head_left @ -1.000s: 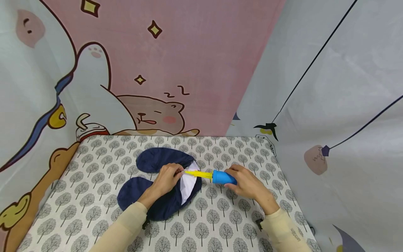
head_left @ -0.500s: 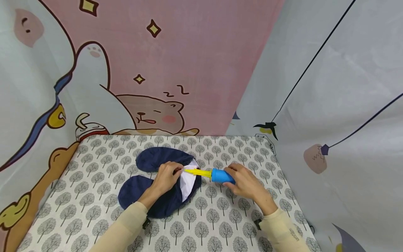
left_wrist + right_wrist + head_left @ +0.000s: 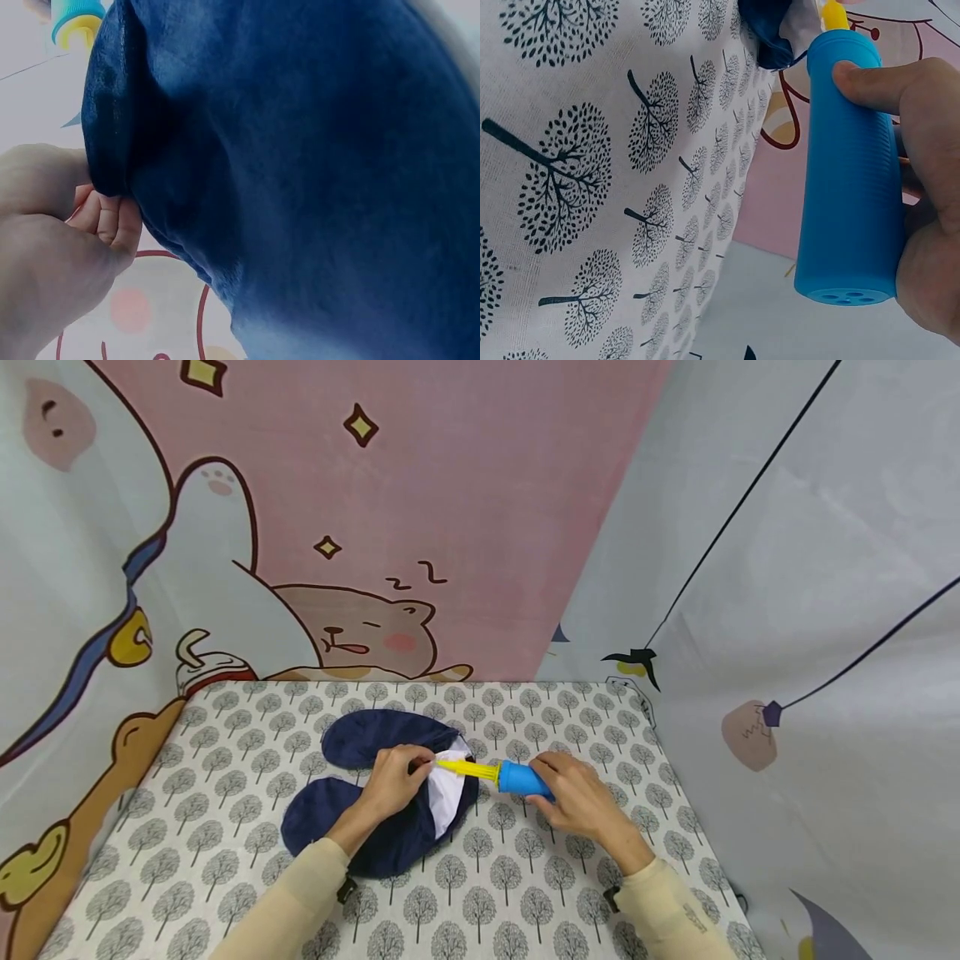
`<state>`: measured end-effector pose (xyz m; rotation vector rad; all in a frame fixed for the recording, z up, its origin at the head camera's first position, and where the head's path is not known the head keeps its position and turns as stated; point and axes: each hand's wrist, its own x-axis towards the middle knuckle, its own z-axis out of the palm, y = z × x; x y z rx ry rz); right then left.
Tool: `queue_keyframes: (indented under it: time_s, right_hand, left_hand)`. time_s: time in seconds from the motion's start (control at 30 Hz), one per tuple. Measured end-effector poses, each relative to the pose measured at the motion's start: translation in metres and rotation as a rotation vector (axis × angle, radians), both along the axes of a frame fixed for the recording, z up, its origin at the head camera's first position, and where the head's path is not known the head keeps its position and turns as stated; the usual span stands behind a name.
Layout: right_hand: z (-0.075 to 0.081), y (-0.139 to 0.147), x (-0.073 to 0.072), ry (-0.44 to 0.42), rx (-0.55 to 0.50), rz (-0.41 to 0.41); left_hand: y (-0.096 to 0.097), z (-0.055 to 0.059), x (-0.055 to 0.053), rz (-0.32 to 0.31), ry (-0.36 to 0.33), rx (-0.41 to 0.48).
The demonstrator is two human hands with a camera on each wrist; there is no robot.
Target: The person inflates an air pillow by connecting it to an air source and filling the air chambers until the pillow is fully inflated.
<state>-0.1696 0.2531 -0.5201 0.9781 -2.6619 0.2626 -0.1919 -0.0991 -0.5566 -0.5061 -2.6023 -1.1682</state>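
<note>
A navy plush U-shaped neck pillow (image 3: pixel 360 737) lies on the patterned cloth, its curved end parted to show white inner material (image 3: pixel 447 795). My left hand (image 3: pixel 396 781) pinches at that opening, right by the tip of a yellow nozzle. What exactly lies between the fingertips is hidden; in the left wrist view, navy fabric (image 3: pixel 300 165) covers them. My right hand (image 3: pixel 576 797) grips the blue barrel of a hand pump (image 3: pixel 516 778), thumb along its side in the right wrist view. The pump's yellow nozzle (image 3: pixel 468 768) points left at the left fingertips.
A white cloth with grey tree prints (image 3: pixel 480 906) covers the table. Behind it hangs a pink cartoon curtain (image 3: pixel 480 527), and a pale curtain (image 3: pixel 825 568) with dark printed lines closes off the right side.
The right hand and the pump's blue barrel have shifted slightly left, toward the left hand. The left hand keeps its pinch, and the neck pillow stays nearly in place.
</note>
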Motion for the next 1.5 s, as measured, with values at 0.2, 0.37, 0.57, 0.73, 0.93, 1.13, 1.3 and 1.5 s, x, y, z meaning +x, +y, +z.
queue_keyframes:
  time_s: [0.2, 0.37, 0.57, 0.73, 0.93, 1.13, 1.3, 1.5]
  right_hand:
    - [-0.002, 0.001, -0.001, 0.043, 0.013, 0.018]
    - [-0.006, 0.000, -0.002, 0.082, -0.005, 0.036]
    - [-0.013, -0.002, -0.001, 0.098, -0.014, 0.039]
    - [-0.014, -0.003, -0.002, 0.074, -0.021, 0.031]
    - [-0.008, -0.001, -0.006, -0.013, -0.053, -0.001]
    - [-0.007, 0.000, -0.010, -0.071, -0.066, -0.036]
    - [-0.007, 0.001, -0.012, -0.070, -0.080, -0.035]
    - [-0.008, 0.000, -0.012, -0.062, -0.087, -0.025]
  left_hand:
    - [-0.004, 0.002, -0.001, -0.023, -0.012, 0.017]
    - [-0.006, 0.002, -0.003, -0.042, -0.007, 0.014]
    - [-0.006, 0.001, -0.002, -0.036, -0.003, 0.016]
    - [-0.007, 0.001, -0.002, -0.034, -0.020, 0.010]
    - [-0.008, 0.003, -0.005, -0.063, -0.012, -0.018]
    - [-0.001, 0.008, -0.002, -0.059, 0.085, -0.102]
    - [0.015, 0.018, -0.001, -0.160, 0.158, -0.158]
    - [0.039, 0.026, 0.000, -0.296, 0.179, -0.276]
